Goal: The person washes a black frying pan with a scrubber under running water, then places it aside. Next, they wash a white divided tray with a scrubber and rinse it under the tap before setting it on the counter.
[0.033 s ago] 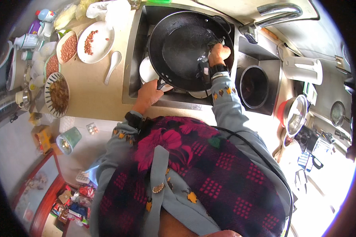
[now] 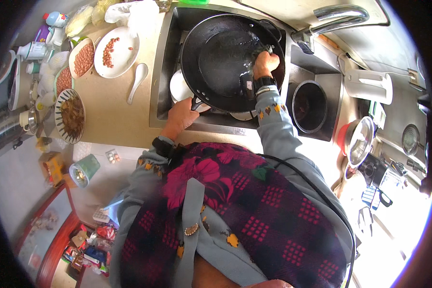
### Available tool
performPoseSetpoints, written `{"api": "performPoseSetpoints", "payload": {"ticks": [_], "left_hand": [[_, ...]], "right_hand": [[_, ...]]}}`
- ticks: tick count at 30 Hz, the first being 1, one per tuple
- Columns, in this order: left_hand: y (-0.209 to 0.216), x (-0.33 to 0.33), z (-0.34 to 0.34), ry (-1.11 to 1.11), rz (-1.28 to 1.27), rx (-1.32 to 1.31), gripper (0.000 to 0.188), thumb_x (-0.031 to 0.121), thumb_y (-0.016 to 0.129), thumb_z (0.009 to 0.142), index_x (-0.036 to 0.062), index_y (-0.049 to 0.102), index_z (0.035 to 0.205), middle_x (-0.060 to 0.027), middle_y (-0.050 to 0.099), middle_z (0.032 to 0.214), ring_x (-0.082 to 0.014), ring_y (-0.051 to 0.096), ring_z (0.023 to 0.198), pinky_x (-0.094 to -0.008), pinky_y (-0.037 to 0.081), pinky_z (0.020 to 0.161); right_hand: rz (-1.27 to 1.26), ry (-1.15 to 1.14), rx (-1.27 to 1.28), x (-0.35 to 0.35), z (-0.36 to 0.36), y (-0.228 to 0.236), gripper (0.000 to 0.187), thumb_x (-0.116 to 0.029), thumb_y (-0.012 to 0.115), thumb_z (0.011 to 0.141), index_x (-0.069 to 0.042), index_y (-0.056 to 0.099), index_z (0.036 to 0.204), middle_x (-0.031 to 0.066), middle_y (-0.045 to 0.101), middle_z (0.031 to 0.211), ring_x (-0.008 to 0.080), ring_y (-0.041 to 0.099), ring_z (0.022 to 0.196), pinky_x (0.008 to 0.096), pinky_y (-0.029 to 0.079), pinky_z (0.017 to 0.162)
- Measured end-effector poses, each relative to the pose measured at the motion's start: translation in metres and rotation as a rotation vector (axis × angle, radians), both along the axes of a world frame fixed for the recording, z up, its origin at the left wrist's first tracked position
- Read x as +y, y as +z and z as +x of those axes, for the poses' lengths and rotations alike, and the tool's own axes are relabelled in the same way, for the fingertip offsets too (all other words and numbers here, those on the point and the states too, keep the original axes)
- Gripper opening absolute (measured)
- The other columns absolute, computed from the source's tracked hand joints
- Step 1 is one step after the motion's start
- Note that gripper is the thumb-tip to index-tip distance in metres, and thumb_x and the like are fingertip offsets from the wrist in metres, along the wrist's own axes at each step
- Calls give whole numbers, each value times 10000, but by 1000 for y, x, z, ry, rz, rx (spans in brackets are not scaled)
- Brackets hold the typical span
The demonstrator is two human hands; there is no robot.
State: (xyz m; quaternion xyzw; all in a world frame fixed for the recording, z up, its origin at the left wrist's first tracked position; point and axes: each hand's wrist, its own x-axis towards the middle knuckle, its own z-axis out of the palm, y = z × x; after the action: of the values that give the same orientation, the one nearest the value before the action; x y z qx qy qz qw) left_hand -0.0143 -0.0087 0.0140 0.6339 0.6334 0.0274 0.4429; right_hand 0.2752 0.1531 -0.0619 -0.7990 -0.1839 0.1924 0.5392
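A large black wok (image 2: 216, 60) rests tilted in the left basin of the steel sink (image 2: 159, 62), its inside wet with a few patches of foam. My left hand (image 2: 181, 115) is closed round the short handle on its near left side. Against the right inner wall my right hand (image 2: 266, 65) presses a dark scrubbing pad (image 2: 260, 50), mostly hidden under the fingers. Beneath the wok, a white bowl (image 2: 178, 87) shows at the left, along with part of another white dish below the near rim.
A metal faucet (image 2: 341, 15) reaches over the sink, and a dark round pot (image 2: 309, 106) sits in the right basin. On the left counter lie a white spoon (image 2: 138, 81), a plate (image 2: 125, 60) with peanuts, a peanut bowl (image 2: 83, 60) and a striped dish (image 2: 61, 115) of brown food.
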Motion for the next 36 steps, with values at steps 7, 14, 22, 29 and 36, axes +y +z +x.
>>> {"api": "performPoseSetpoints", "payload": {"ticks": [7, 14, 22, 29, 36], "left_hand": [[-7, -3, -1, 4, 74, -25, 277, 190, 599, 718, -6, 549, 907, -279, 601, 827, -463, 576, 831, -489, 450, 694], [-11, -6, -1, -4, 144, -43, 243, 161, 593, 714, -10, 532, 876, -285, 588, 781, -483, 562, 781, -516, 437, 649], [-3, -3, 0, -41, 136, 15, 258, 175, 573, 716, 0, 528, 900, -263, 618, 817, -455, 590, 834, -523, 468, 715], [-2, -2, 2, -19, 93, 60, 259, 176, 578, 701, 0, 547, 888, -264, 629, 851, -444, 602, 864, -504, 478, 752], [-2, -3, 0, -34, 98, 31, 274, 179, 574, 710, 0, 547, 916, -250, 637, 860, -433, 607, 871, -492, 482, 737]], "right_hand": [[-107, 170, -398, 35, -32, -5, 335, -46, 579, 710, 45, 589, 1031, 267, 585, 1021, 414, 564, 990, 440, 441, 907], [-88, 543, -424, 59, -62, -13, 309, -40, 569, 708, 22, 581, 1011, 260, 571, 1016, 413, 561, 971, 452, 451, 890], [-211, 962, -318, 41, -107, -11, 404, -142, 619, 700, -30, 601, 1088, 233, 614, 1076, 372, 569, 1068, 394, 442, 952], [175, 824, 349, 8, -77, 12, 180, -38, 637, 752, 19, 659, 922, 60, 669, 820, 131, 599, 719, 264, 482, 651], [306, 533, 129, 14, -15, 43, 164, -18, 583, 764, 23, 660, 903, 44, 639, 771, 104, 550, 655, 245, 455, 595]]}}
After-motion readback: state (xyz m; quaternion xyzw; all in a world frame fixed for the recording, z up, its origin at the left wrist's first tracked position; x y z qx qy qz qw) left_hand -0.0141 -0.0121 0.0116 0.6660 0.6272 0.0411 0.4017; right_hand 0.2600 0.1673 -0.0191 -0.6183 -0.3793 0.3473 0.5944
